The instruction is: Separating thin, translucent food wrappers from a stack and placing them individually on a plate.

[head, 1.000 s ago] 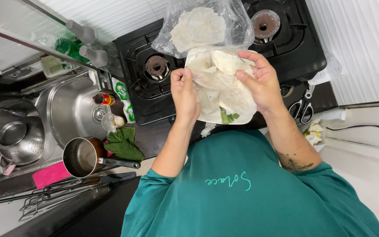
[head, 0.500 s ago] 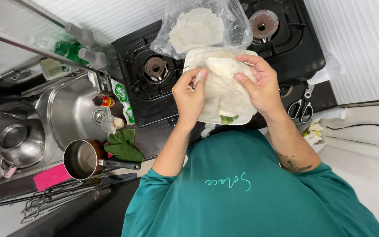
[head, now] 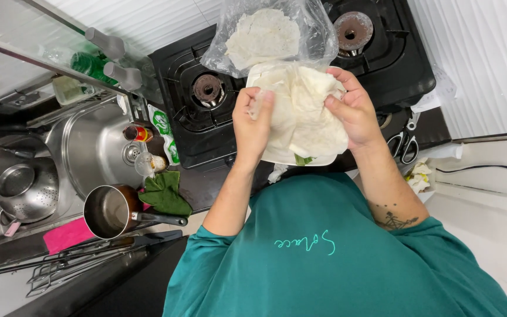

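Note:
My left hand point(head: 252, 123) and my right hand point(head: 353, 108) both grip a crumpled white wrapper bundle point(head: 306, 114) held over the front of a black gas stove point(head: 218, 111). A bit of green leaf point(head: 303, 159) sticks out under the bundle. Just beyond it lies a clear plastic bag point(head: 268, 35) holding a flat white stack, resting across the stove top. My left fingers pinch the bundle's left edge; my right fingers curl over its right side.
A steel sink point(head: 89, 147) with a colander point(head: 22, 188) is at the left. A small copper pot point(head: 110, 208), a green leaf point(head: 165, 194) and a pink cloth point(head: 66, 235) sit on the dark counter. Scissors point(head: 406, 144) lie right of the stove.
My hands have drawn closer together on the white bundle, folding it tighter. The left hand shifted right and up along its edge.

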